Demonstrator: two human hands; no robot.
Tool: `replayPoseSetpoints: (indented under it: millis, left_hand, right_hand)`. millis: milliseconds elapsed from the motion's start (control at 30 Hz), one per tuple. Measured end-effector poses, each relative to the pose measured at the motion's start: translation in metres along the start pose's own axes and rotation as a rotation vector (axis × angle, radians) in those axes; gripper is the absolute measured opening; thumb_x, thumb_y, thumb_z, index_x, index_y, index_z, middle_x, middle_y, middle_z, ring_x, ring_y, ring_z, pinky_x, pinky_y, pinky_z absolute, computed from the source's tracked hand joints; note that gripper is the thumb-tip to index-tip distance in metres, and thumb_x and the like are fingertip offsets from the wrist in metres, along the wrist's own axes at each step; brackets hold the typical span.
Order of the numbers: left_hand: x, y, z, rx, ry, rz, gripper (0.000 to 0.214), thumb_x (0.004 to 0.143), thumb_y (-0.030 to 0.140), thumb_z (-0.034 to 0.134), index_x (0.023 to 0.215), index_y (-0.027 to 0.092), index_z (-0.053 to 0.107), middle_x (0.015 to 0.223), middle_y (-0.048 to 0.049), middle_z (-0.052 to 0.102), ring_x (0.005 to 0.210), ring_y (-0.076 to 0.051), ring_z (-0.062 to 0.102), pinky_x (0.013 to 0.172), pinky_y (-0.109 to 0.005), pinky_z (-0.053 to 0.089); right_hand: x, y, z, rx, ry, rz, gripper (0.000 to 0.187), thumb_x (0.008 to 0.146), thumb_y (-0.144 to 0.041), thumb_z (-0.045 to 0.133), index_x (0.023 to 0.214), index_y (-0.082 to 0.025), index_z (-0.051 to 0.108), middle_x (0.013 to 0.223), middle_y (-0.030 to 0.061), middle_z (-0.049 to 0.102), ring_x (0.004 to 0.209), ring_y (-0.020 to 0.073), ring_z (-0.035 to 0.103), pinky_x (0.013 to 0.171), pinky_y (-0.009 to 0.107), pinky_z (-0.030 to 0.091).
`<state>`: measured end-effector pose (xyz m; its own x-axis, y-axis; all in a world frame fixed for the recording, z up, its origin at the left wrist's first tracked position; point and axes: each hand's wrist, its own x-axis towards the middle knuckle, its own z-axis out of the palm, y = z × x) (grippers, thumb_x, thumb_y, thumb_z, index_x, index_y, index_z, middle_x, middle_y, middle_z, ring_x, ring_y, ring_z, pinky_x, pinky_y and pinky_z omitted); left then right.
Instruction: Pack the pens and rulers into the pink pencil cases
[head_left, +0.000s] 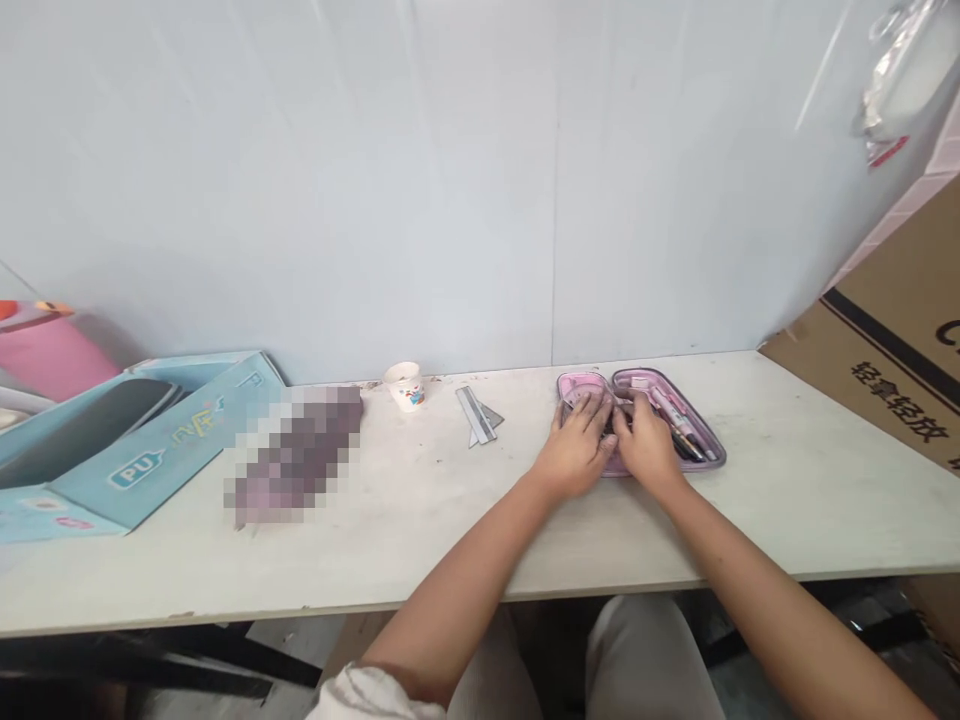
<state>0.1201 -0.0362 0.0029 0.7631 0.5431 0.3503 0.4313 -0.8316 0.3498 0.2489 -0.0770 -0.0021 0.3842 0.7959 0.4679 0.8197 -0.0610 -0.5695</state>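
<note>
An open pink and lilac pencil case (701,425) lies flat on the white table (420,520), with pens in its right half. My left hand (577,445) rests on the case's left half, fingers spread flat over its contents. Right beside it, my right hand (645,440) covers the middle of the case with its fingers bent down among the pens. I cannot make out whether those fingers grip anything.
A small paper cup (406,386) and a grey ruler with a set square (478,414) lie left of the case. Further left sit a blurred purple object (296,450) and an open light-blue box (112,440). A cardboard carton (885,350) stands at the right end.
</note>
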Motion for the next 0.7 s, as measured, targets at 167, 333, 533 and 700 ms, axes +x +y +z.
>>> replayPoseSetpoints:
  millis: [167,333,533,700]
  left_hand:
    - [0.005,0.002,0.015,0.02,-0.1,0.047,0.056,0.091,0.046,0.018,0.14,0.021,0.025,0.147,-0.0056,0.026,0.138,-0.018,0.018,0.112,-0.046,0.001]
    - [0.003,-0.003,0.008,0.019,-0.124,0.015,0.052,0.092,0.044,0.016,0.132,0.023,0.042,0.139,-0.005,0.043,0.133,-0.018,0.03,0.111,-0.045,-0.001]
    - [-0.014,-0.035,-0.015,-0.029,-0.015,-0.116,0.052,0.092,0.046,0.015,0.123,0.026,0.052,0.136,-0.0047,0.047,0.131,-0.019,0.032,0.111,-0.048,0.006]
    - [-0.042,-0.084,-0.036,0.015,0.287,-0.538,0.057,0.092,0.044,0.011,0.125,0.015,0.048,0.136,-0.0143,0.044,0.133,-0.022,0.03,0.109,-0.048,0.015]
  right_hand:
    - [-0.012,0.02,-0.006,-0.123,-0.147,0.02,0.034,0.088,-0.025,0.033,0.115,-0.011,0.047,0.095,0.0125,0.067,0.085,0.0225,0.063,0.071,0.03,0.042]
    - [-0.013,0.022,-0.005,-0.362,-0.245,-0.159,0.031,0.087,-0.025,0.035,0.103,-0.01,0.057,0.097,0.0157,0.064,0.094,0.025,0.057,0.081,0.034,0.039]
    - [0.0,0.008,0.0,-0.479,-0.272,-0.316,0.035,0.088,-0.03,0.034,0.089,-0.013,0.065,0.091,0.0154,0.062,0.094,0.0271,0.052,0.086,0.038,0.036]
    - [0.008,-0.039,0.026,-0.375,-0.311,-0.438,0.034,0.089,-0.027,0.033,0.1,-0.014,0.063,0.098,0.011,0.062,0.096,0.0239,0.051,0.086,0.035,0.035]
